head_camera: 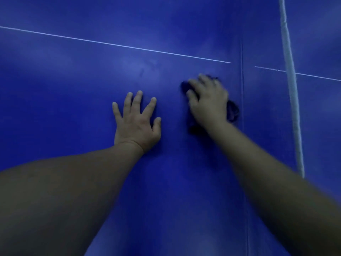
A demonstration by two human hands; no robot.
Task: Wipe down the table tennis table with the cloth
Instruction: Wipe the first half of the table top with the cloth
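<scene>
Wiping | right hand (208,100) curled over bunched dark cloth (232,110), pressed on table tennis table (73,80) beside seam (242,71) | left hand (136,122) flat, spread, empty | needed even pressure, overlapping strokes

We see the left hand (136,124) flat on the blue worktop (73,85) at mid-frame, fingers spread. Just to its right, the blurred right hand (208,102) grips a dark crumpled cloth (233,111) against the surface. A thin white line (118,45) crosses the upper half, and a white net band (291,85) runs down the right side.
</scene>
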